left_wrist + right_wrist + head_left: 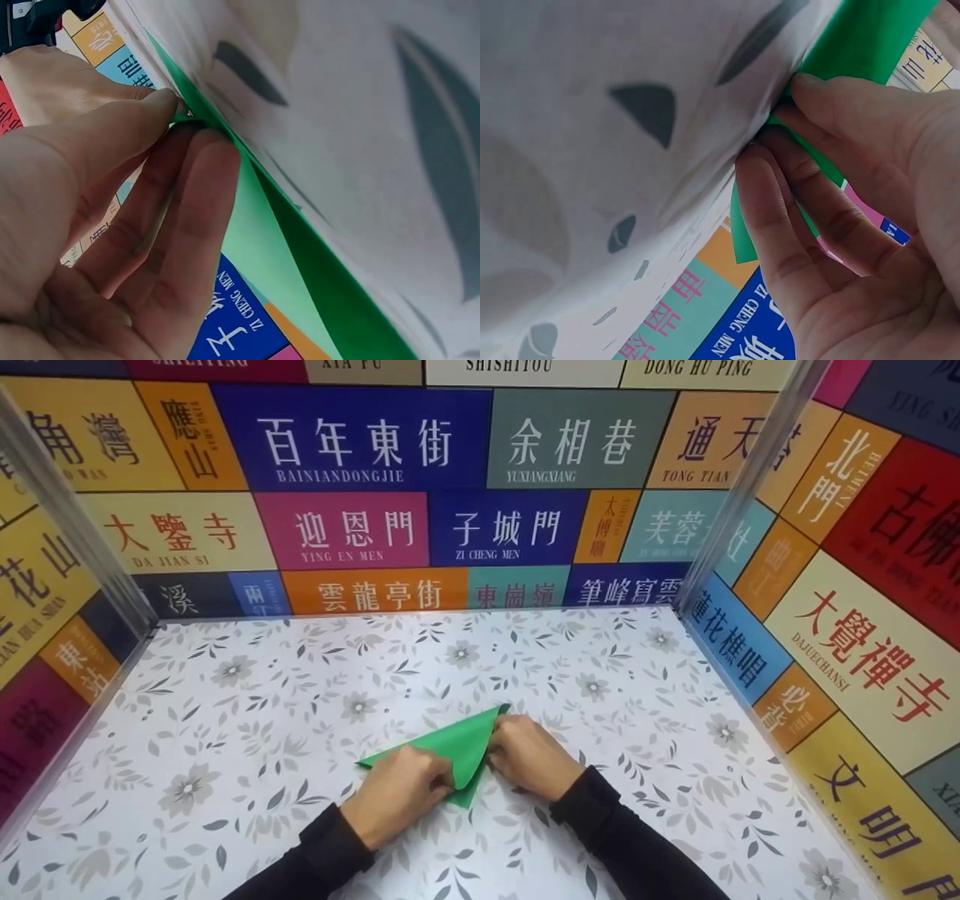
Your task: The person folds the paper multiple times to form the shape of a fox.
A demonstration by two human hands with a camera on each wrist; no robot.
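Note:
A sheet of green paper (466, 742), folded to a triangular shape, lies on the white cloth between the two hands. Its left corner points left, and another corner sticks up past the right hand's knuckles. My left hand (397, 791) pinches the near edge of the upper layer between thumb and fingers, lifting it a little; part of the lower layer shows beneath. On the right side, my right hand (531, 756) pinches the paper's edge with thumb and curled fingers. In the left wrist view a gap shows between layers of the green paper (262, 255). Fingers partly hide the folds.
A white tablecloth (300, 675) with grey flowers and leaves covers the table. Colourful panels with Chinese lettering form a back wall (352, 442), a left wall (45, 562) and a right wall (847, 645). Clear strips run along the corners.

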